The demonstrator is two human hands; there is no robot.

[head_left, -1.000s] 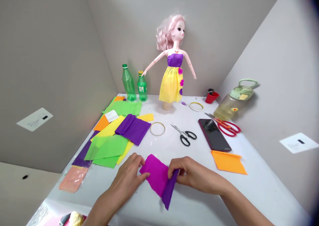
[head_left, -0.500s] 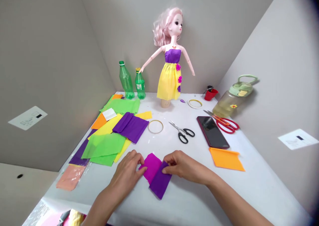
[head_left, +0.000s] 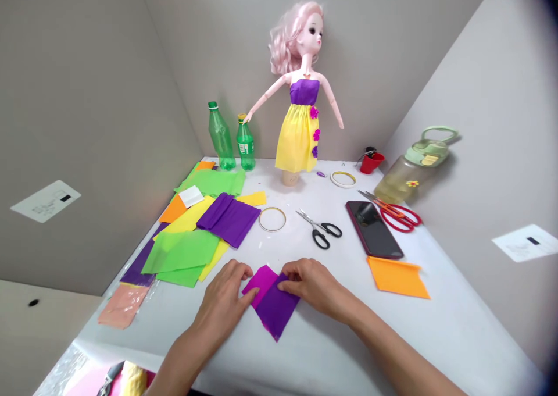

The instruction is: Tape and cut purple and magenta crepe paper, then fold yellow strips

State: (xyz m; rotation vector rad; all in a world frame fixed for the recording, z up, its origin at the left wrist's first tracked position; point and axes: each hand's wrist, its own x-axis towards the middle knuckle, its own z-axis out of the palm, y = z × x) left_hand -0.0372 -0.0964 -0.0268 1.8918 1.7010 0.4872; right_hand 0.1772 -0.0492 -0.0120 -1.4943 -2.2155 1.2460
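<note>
On the wall at left I see a card [head_left: 46, 201], its print too small to read. The peach sheet [head_left: 123, 306] lies in a shiny clear wrapper. Behind stand a tall green bottle [head_left: 221, 137] and a smaller one [head_left: 246, 146], yellow-capped, its white label illegible from here.

Near the table's front edge, the left hand [head_left: 224, 294] has thumb and forefinger parted, touching the magenta paper [head_left: 261, 282]. The purple paper [head_left: 276, 307] lies partly over it, its upper right edge pinched between the right hand's [head_left: 311, 285] thumb and fingers.

Farther right, a red bucket [head_left: 372, 163] leans over, something dark at its mouth. The flask [head_left: 394, 178] bears a flower and seems to hold pale liquid. The other card [head_left: 525, 243] is unreadable too.
</note>
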